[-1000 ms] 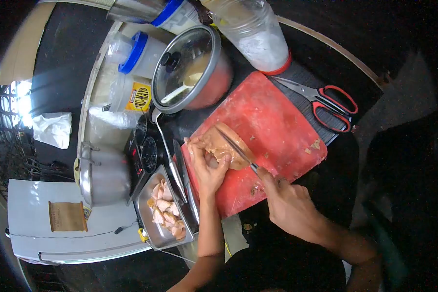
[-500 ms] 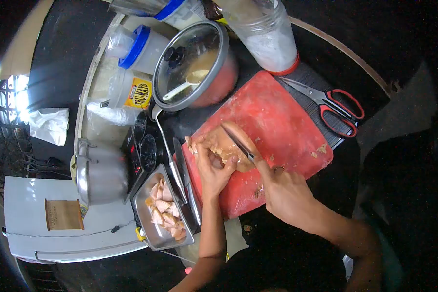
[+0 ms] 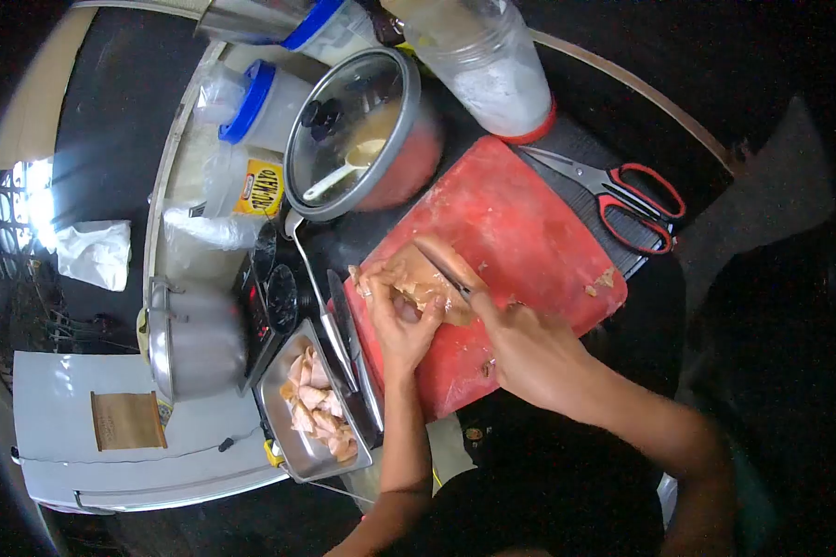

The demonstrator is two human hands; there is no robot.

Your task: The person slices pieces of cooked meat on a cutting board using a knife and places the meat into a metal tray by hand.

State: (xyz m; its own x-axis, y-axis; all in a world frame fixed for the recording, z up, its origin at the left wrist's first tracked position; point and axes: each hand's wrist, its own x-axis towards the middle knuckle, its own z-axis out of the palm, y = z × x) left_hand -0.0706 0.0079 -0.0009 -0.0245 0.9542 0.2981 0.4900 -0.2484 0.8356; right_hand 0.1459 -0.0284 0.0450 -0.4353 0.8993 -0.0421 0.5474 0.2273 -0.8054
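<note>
A slab of raw, pale pink meat (image 3: 427, 278), apparently chicken, lies on the red cutting board (image 3: 529, 218). My left hand (image 3: 402, 330) is closed on its near left side, thumb and fingers pressing it against the board. In my right hand (image 3: 539, 357) is a knife (image 3: 444, 267), gripped by a handle that my fingers mostly hide. Its dark blade rests in the meat's right part, slanting away to the upper left. Left of the board, a steel tray (image 3: 293, 455) holds several cut meat pieces (image 3: 320, 408).
Red-and-black scissors (image 3: 613, 190) lie right of the board. Beyond it stand a glass-lidded pot (image 3: 418, 153) with a white spoon on the lid and a red-based jar (image 3: 502, 84). A second knife (image 3: 348, 320) and a ladle (image 3: 320, 302) lie between tray and board. A metal pot (image 3: 200, 339) stands left.
The whole view has shifted slightly, moving most things left. Relative to the board, my right hand and the knife have slid a little forward. My left hand still holds the meat.
</note>
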